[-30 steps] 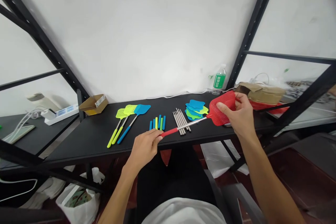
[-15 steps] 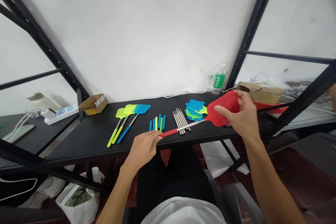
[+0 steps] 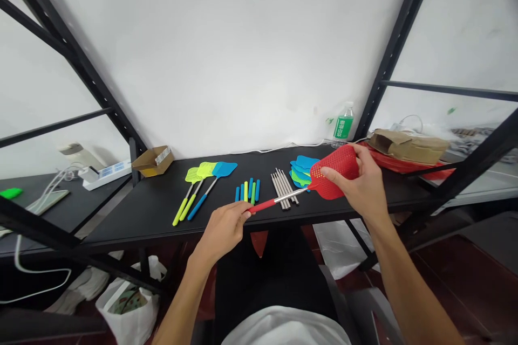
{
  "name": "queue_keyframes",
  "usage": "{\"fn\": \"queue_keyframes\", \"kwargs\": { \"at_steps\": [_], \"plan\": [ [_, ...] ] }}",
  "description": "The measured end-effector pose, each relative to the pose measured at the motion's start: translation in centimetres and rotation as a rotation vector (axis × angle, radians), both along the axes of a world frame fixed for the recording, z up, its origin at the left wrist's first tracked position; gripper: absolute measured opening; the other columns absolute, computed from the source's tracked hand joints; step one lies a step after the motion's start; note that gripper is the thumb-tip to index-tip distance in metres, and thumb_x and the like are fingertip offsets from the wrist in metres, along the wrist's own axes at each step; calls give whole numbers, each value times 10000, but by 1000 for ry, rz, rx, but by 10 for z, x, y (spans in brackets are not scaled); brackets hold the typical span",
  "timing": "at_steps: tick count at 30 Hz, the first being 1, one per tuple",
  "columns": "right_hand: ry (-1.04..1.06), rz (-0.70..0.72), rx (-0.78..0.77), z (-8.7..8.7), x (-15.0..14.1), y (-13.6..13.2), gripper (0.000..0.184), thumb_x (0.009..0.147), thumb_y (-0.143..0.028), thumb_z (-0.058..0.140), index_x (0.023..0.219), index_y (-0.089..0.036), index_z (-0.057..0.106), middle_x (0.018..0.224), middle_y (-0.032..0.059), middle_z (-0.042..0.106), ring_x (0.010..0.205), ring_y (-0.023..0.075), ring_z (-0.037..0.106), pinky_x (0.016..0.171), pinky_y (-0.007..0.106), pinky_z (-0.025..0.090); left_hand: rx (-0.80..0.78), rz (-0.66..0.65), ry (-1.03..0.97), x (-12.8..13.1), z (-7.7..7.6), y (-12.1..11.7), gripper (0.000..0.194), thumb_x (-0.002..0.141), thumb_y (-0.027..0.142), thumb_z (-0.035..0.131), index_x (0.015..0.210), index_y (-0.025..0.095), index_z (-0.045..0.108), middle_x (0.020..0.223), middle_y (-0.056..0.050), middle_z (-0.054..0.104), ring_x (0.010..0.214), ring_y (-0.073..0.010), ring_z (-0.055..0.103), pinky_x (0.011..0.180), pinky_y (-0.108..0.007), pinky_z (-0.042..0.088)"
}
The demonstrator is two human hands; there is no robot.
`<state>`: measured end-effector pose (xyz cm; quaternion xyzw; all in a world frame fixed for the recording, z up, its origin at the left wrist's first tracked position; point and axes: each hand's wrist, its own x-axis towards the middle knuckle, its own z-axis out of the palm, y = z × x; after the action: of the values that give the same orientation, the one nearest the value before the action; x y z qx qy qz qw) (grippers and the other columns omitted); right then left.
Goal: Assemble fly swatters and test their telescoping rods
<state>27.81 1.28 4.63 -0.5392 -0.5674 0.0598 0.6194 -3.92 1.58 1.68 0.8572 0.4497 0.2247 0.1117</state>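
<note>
A red fly swatter [image 3: 334, 172] with a metal rod and red grip is held across my front, above the table edge. My left hand [image 3: 226, 228] is closed around the end of its grip. My right hand [image 3: 360, 180] pinches the perforated head, thumb on the near face. Behind it lie blue and green swatter heads [image 3: 301, 168] in a pile, partly covered by the red head. Several metal rods [image 3: 283, 186] lie side by side under the held rod. Blue, yellow and green grip sleeves [image 3: 246, 190] lie beyond my left hand.
Three swatters [image 3: 198, 194], two yellow-green and one blue, lie at the left of the black table [image 3: 125, 221]. An open cardboard box [image 3: 152, 161] is at the back left. A water bottle [image 3: 343, 125] stands by the wall. Black shelf posts [image 3: 399, 38] rise at both sides.
The red swatter's head has moved slightly left and down with my right hand. Both hands keep their hold. The whole view has shifted a little.
</note>
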Motion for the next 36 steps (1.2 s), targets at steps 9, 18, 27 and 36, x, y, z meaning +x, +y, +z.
{"fn": "queue_keyframes", "kwargs": {
  "at_steps": [9,18,27,36],
  "plan": [
    [-146,-1,-175,-30,2,30,822,843,-552,672,1537,-238,365,1366,157,602,1113,322,638,914,483,518,26,289,-15,-36,-23,34,388,1041,424,350,1057,226,684,702,-10,655,687,-205,622,619,-281,346],
    [-232,55,-235,-53,1,47,576,870,-491,629,1383,-238,555,1326,131,621,1061,286,660,898,448,527,203,711,208,-82,-68,63,406,1012,294,383,986,148,761,1018,-158,685,1016,-353,620,833,-412,419],
    [-424,82,-472,-70,-15,55,275,900,-418,578,1054,-243,723,967,51,771,813,234,702,766,348,489,270,617,79,-62,-66,59,343,996,347,473,1195,200,710,1064,-113,697,1026,-288,633,883,-385,428],
    [-600,58,-660,-91,-33,61,221,869,-342,622,738,-211,741,728,71,744,804,263,711,630,295,391,110,506,66,-23,-68,50,312,947,447,542,926,192,720,831,-80,698,854,-259,654,729,-331,409]
  ]
}}
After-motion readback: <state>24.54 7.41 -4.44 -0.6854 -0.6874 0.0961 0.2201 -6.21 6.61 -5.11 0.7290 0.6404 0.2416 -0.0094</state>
